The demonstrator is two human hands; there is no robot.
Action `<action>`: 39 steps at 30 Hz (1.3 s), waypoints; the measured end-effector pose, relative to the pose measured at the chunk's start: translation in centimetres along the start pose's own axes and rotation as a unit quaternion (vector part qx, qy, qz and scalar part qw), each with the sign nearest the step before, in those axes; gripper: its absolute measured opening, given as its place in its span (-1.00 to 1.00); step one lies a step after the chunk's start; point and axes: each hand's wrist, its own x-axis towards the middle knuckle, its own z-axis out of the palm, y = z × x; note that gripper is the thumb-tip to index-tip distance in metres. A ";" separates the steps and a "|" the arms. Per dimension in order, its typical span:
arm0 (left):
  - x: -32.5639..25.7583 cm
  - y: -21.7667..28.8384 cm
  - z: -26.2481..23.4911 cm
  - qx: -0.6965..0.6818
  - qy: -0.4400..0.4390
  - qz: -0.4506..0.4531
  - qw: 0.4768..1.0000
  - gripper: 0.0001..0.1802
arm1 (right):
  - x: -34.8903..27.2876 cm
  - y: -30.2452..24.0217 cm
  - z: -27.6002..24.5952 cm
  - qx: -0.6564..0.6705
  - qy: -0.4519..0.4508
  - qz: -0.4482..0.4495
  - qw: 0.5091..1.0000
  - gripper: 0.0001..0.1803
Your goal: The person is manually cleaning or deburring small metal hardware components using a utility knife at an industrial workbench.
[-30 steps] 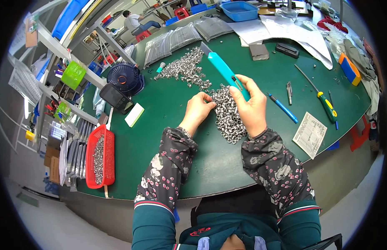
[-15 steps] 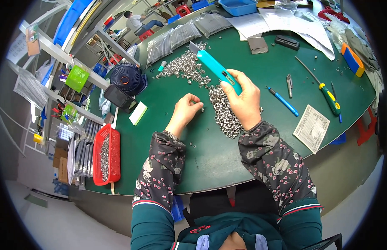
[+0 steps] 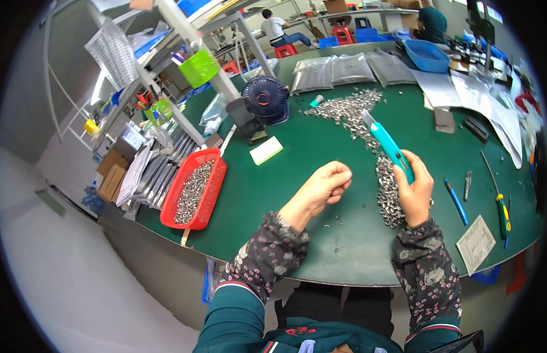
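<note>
My right hand point(image 3: 416, 189) is wrapped round a teal utility knife point(image 3: 391, 148), whose blade points up and away to the left. It is just above a heap of small metal rings point(image 3: 389, 197) on the green table. To the left of that heap, my left hand point(image 3: 326, 187) is closed over the table, fingers curled in and thumb on top. Whatever it may hold is hidden. A looser spread of small metal parts point(image 3: 348, 113) lies farther back, past the knife's blade. A few tiny bits are scattered near my left wrist.
At left stands a red basket point(image 3: 220, 187) of metal parts. Behind are a phone point(image 3: 248, 122), a dark fan point(image 3: 265, 99) and bagged parts point(image 3: 352, 69). A blue pen point(image 3: 456, 202), a screwdriver point(image 3: 499, 210) and a printed card point(image 3: 476, 245) lie at right. Two people sit in the background.
The view has swung left, so the table's things sit farther right in the picture. My left hand has gone from a loose pinch to a tighter curl. The knife stays in my right hand.
</note>
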 end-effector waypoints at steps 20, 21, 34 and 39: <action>-2.0 -2.6 -6.8 -0.281 0.077 0.075 0.954 -0.93 | 0.0 0.2 -0.1 -0.091 -0.139 -0.036 0.985 -0.70; -2.0 -2.6 -6.9 -0.285 0.078 0.077 0.952 -0.93 | -0.1 0.2 0.0 -0.091 -0.142 -0.031 0.985 -0.70; -2.0 -2.4 -6.4 -0.280 0.071 0.092 0.953 -0.97 | -0.4 -0.3 -0.4 -0.082 -0.188 -0.019 0.979 -0.69; -1.8 -2.8 -6.9 -0.274 0.062 0.107 0.954 -0.92 | -0.7 -1.2 0.4 -0.076 -0.214 -0.050 0.973 -0.70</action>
